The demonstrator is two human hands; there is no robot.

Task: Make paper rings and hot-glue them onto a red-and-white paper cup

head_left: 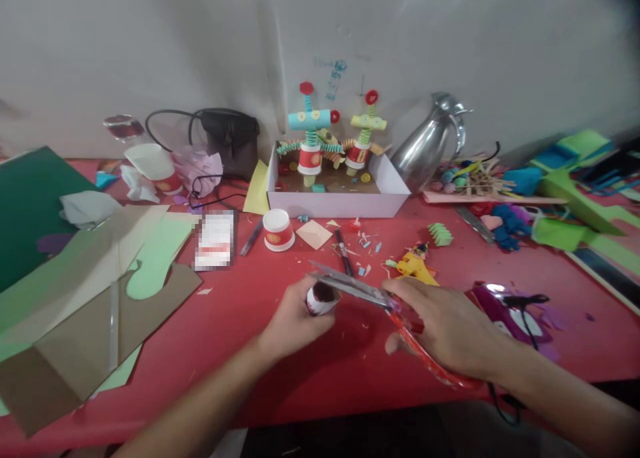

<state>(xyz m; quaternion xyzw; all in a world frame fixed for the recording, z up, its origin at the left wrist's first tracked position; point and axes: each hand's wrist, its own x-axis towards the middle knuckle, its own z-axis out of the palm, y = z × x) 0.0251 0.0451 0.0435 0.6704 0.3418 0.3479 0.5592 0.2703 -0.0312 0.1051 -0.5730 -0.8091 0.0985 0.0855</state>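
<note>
My left hand (290,318) is wrapped around a small white roll (320,305) with a dark top end; its exact kind does not show. In my right hand (445,315) is a pair of scissors (357,289) with red handles. The slightly parted blades point left, above the roll; whether they touch it I cannot tell. Just beyond my hands lie a black marker pen (345,255), a beige paper square (314,234) and paper scraps. A red and white paper cup (279,238) stands upside down behind my left hand. A yellow glue gun (417,266) rests beyond my right.
Two paper-cup figures stand in a white box (340,205) at the back, with a steel jug (425,141) beside it. Cardboard (80,351) and green paper (160,251) cover the left side. A purple device (500,308) with a black cord lies right.
</note>
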